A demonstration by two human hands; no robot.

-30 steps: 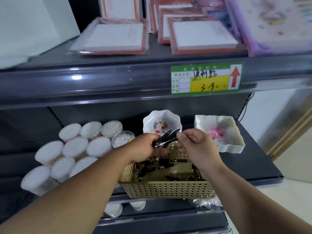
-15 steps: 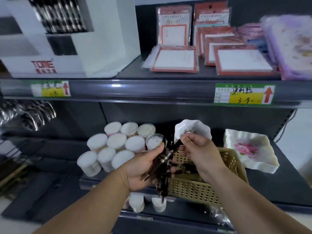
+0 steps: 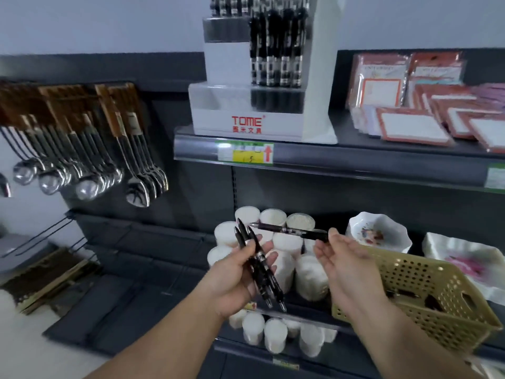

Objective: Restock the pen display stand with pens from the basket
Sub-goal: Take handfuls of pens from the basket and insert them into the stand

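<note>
A white tiered pen display stand [image 3: 247, 109] marked TOME stands on the upper shelf, with rows of black pens in its right side and top. My left hand [image 3: 235, 272] grips a small bunch of black pens [image 3: 259, 265] that point up and down. My right hand [image 3: 344, 258] pinches a single black pen [image 3: 289, 231] by one end, held level below the stand. The beige perforated basket [image 3: 420, 296] sits on the lower shelf at the right, with a few dark pens inside.
White lidded tubs [image 3: 287, 250] fill the lower shelf behind my hands. Flowered white dishes [image 3: 378, 233] stand beside the basket. Packs of orange-edged notepads [image 3: 415, 127] lie on the upper shelf. Spoons and ladles [image 3: 90, 162] hang at the left.
My view has swung left and up, bringing the pen stand into sight. My right hand has drawn one pen out of the bunch and away to the right.
</note>
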